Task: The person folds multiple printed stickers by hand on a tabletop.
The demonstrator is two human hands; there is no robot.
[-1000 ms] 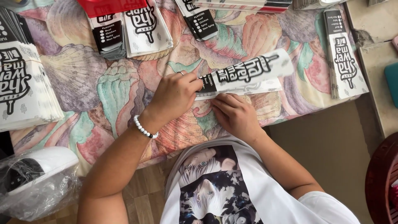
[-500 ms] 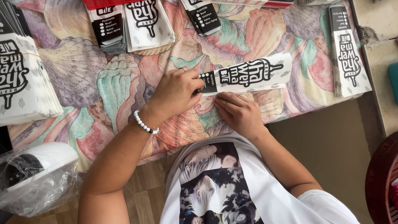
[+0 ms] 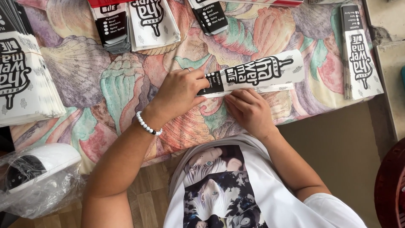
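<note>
A: Where is the paper sleeve (image 3: 257,72) the person is handling?

B: It lies just above the centre of the frame, on the shell-patterned cloth (image 3: 105,84), stretched out lengthwise from left to right. It is white with black lettering and a black panel at its left end.

A: What is the left hand (image 3: 179,93) doing?

B: It sits left of centre with a white bead bracelet (image 3: 147,126) at the wrist. Its fingers are curled over the sleeve's left end, pressing that black panel down to the cloth.

A: And the right hand (image 3: 249,110)?

B: It lies flat just below the sleeve, fingertips against the lower edge where a narrow flap shows. It presses rather than grasps.

A: What else is around?

B: 1 thick stack of printed sleeves (image 3: 23,80) fills the left edge, 2 smaller stacks (image 3: 135,25) sit at upper left, and 1 single sleeve (image 3: 358,55) lies at upper right. A white object in a clear plastic bag (image 3: 40,177) rests at lower left.
</note>
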